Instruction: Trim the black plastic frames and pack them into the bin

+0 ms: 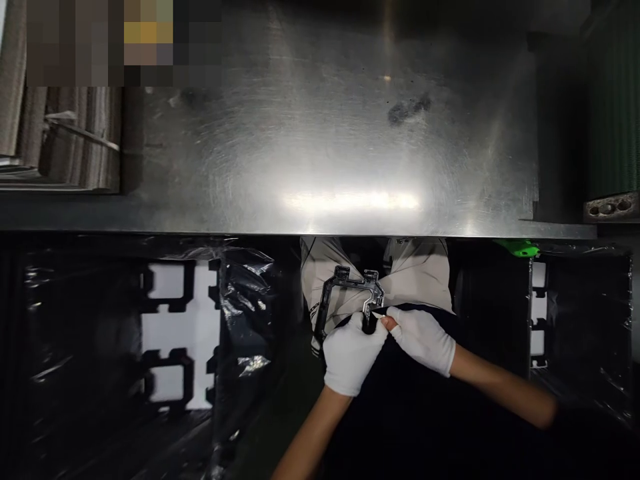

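Note:
Both my hands wear white gloves and meet low over my lap, below the edge of a metal table. My left hand (pixel 350 357) is closed around the lower end of a black plastic frame part (pixel 345 287), holding it upright. My right hand (pixel 423 337) is closed in a pinch, its bare fingertip showing, on a small light-coloured blade or tool (pixel 379 315) whose tip touches the frame's right corner. My grey trousers (pixel 415 273) show behind the part.
A scratched steel tabletop (pixel 325 133) fills the upper half, with a dark smudge (pixel 409 110). A bin lined with black plastic film (pixel 240 287) holding white foam trays (pixel 180 333) sits lower left. Another lined bin (pixel 580 320) is lower right, with a green object (pixel 520 249) near it.

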The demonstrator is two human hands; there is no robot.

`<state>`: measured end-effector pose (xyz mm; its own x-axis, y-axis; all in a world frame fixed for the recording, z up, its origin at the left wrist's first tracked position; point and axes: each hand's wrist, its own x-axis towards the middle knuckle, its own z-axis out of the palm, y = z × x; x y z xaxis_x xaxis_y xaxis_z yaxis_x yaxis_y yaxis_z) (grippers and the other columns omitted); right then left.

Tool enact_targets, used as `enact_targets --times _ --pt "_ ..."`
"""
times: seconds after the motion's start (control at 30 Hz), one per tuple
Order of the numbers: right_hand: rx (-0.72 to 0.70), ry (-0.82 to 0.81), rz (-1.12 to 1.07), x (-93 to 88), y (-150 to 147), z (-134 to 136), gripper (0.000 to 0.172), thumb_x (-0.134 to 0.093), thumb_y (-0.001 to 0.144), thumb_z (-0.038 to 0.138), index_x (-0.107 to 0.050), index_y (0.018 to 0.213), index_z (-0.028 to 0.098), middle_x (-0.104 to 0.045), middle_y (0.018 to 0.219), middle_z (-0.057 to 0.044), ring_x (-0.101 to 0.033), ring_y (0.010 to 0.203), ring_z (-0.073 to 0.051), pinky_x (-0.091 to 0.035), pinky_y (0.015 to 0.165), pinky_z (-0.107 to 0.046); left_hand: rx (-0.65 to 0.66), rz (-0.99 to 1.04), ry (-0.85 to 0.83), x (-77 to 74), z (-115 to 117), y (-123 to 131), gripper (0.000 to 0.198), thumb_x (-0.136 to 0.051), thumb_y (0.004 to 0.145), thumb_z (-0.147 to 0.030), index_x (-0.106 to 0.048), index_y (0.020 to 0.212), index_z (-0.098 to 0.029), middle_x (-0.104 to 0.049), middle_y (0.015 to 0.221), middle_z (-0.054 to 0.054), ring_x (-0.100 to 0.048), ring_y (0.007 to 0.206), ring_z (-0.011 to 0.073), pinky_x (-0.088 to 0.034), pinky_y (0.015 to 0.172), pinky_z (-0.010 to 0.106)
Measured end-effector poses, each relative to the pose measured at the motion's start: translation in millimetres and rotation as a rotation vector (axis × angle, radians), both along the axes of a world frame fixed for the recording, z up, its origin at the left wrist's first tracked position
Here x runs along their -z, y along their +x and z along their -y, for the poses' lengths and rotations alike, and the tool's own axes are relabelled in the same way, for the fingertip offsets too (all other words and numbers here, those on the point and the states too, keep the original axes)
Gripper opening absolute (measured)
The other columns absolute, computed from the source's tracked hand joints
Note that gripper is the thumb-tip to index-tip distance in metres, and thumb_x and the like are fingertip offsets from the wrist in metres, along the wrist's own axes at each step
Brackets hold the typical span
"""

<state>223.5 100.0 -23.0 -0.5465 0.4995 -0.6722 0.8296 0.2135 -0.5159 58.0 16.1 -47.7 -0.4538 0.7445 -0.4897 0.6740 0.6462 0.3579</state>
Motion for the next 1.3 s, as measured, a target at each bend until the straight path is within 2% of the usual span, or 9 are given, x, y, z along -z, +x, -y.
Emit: enact_targets --times 0.13,0.23,0.4,0.77,0.87,1.0,1.13,1.2,1.3 --pt "0.161 -0.037 -0.238 -0.4 16 -7 0.056 -0.02 0.117 0.063 -0.049 0.098 0.02 -0.063 0.086 -0.005 -0.058 0.074 -0.02 -0.038 0.072 -0.033 -0.201 0.716 0.055 -21.6 -4 -27 0.046 -0.061 0.091 -0.064 -0.057 0.096 -0.018 -0.055 0.078 0.002 -0.049 0.068 0.0168 -0.041 0.069 0.032" --pt "0.063 -0.061 -0.268 -9.3 7 -9 0.055 -0.023 0.117 0.063 -0.048 0.095 0.02 -0.062 0.083 -0.003 -0.056 0.072 -0.019 -0.035 0.069 -0.032 -0.204 1.144 0.106 -37.4 -2 -40 0.05 -0.07 0.088 -0.061 -0.054 0.105 -0.017 -0.048 0.087 0.0 -0.042 0.07 0.0133 -0.04 0.062 0.029" --pt "-0.108 0.006 -0.111 -21.6 -21 -6 0.037 -0.033 0.119 0.044 -0.06 0.11 0.02 -0.071 0.092 -0.002 -0.065 0.077 -0.021 -0.031 0.067 -0.033 -0.182 1.072 0.126 -42.4 3 -29 0.029 -0.064 0.084 -0.033 -0.056 0.105 -0.014 -0.054 0.094 0.003 -0.045 0.083 0.0155 -0.042 0.076 0.031" --pt "-0.08 0.081 -0.024 -23.3 -16 -5 0.041 -0.03 0.121 0.044 -0.062 0.113 0.019 -0.073 0.093 -0.003 -0.068 0.078 -0.021 -0.032 0.065 -0.032 -0.215 1.043 0.182 -38.3 3 -12 0.024 -0.061 0.082 -0.032 -0.056 0.097 -0.015 -0.052 0.09 0.002 -0.045 0.083 0.0162 -0.041 0.077 0.033" --pt "-0.118 0.024 -0.098 -22.3 -4 -8 0.035 -0.046 0.116 0.048 -0.063 0.106 0.018 -0.07 0.089 -0.002 -0.063 0.074 -0.019 -0.031 0.064 -0.031 -0.241 1.058 0.15 -39.4 4 -17 0.028 -0.062 0.084 -0.035 -0.058 0.102 -0.014 -0.056 0.093 0.004 -0.048 0.084 0.0167 -0.043 0.078 0.033" --pt "0.115 0.063 -0.284 -14.6 5 -13 0.026 -0.054 0.111 0.038 -0.069 0.12 0.019 -0.071 0.09 -0.001 -0.063 0.074 -0.016 -0.042 0.069 -0.029 -0.295 1.088 0.103 -37.8 3 -21 0.035 -0.064 0.079 -0.037 -0.056 0.106 -0.015 -0.05 0.09 0.002 -0.042 0.073 0.0129 -0.038 0.063 0.028" --pt "0.013 0.235 -0.549 1.8 -6 -12 0.044 -0.051 0.104 0.021 -0.069 0.145 0.028 -0.078 0.101 0.0 -0.068 0.077 -0.015 -0.047 0.073 -0.029 -0.319 1.182 0.122 -36.2 0 -26 0.034 -0.065 0.08 -0.04 -0.052 0.101 -0.017 -0.045 0.082 -0.001 -0.038 0.066 0.0114 -0.034 0.057 0.026" --pt "0.003 0.304 -0.613 10.4 -10 -8 0.045 -0.051 0.097 0.014 -0.076 0.131 0.027 -0.078 0.096 0.001 -0.068 0.075 -0.014 -0.047 0.07 -0.027 -0.302 1.205 0.169 -37.3 0 -29 0.032 -0.065 0.081 -0.04 -0.051 0.098 -0.017 -0.044 0.078 -0.003 -0.037 0.063 0.0106 -0.034 0.058 0.027" --pt "0.164 0.253 -0.712 15.3 -7 -6 0.025 -0.051 0.091 0.011 -0.075 0.096 0.019 -0.073 0.08 0.001 -0.064 0.065 -0.011 -0.047 0.063 -0.023 -0.328 1.185 0.196 -40.7 4 -32 0.035 -0.063 0.081 -0.04 -0.053 0.104 -0.016 -0.046 0.077 -0.003 -0.038 0.062 0.0102 -0.036 0.06 0.027"
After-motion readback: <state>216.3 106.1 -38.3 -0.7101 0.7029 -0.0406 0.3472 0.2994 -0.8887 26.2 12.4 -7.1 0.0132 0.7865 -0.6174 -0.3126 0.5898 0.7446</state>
